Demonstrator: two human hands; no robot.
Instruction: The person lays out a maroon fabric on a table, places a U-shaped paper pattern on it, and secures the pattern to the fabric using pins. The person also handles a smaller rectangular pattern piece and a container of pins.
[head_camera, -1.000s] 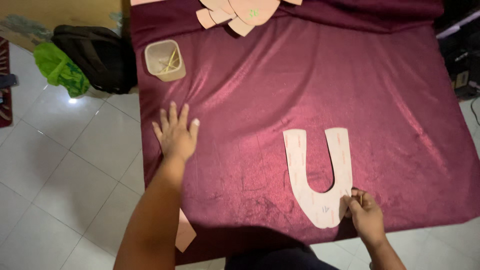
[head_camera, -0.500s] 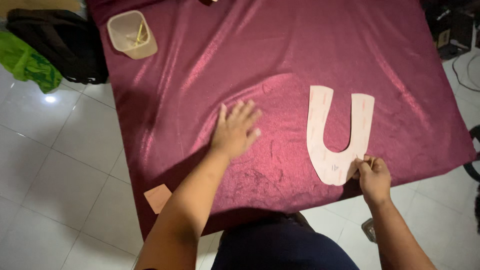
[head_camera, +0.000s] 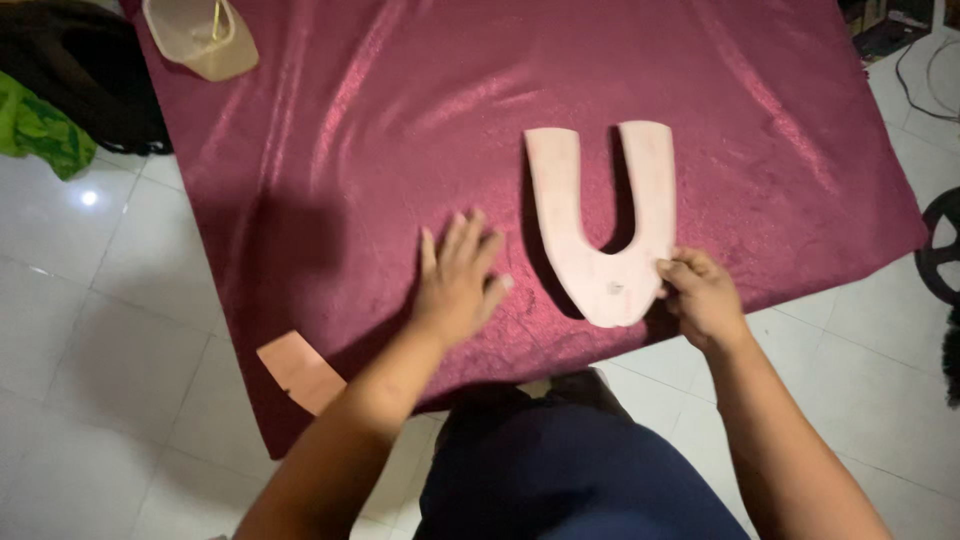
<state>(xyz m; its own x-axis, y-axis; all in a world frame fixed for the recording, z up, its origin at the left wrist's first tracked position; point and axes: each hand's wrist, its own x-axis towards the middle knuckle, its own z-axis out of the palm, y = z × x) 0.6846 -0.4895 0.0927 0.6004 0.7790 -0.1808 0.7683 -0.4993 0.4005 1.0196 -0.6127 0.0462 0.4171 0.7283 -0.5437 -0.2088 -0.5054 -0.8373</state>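
Pale U-shaped cutout (head_camera: 603, 225) flat on maroon cloth (head_camera: 400, 120), arms pointing away, curved base pinched by right hand (head_camera: 700, 297); left hand (head_camera: 458, 280) spread open on cloth, just beside it.

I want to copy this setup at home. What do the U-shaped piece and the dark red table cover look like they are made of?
The U-shaped piece looks like thick foam or light board, pale pink and matte: flat faces, a visible cut edge, a shadow beneath; which one I cannot tell. The right hand pinches its lower edge. The table cover looks like velvet or satin-like cloth: soft sheen and wrinkles. The left hand rests flat on it.
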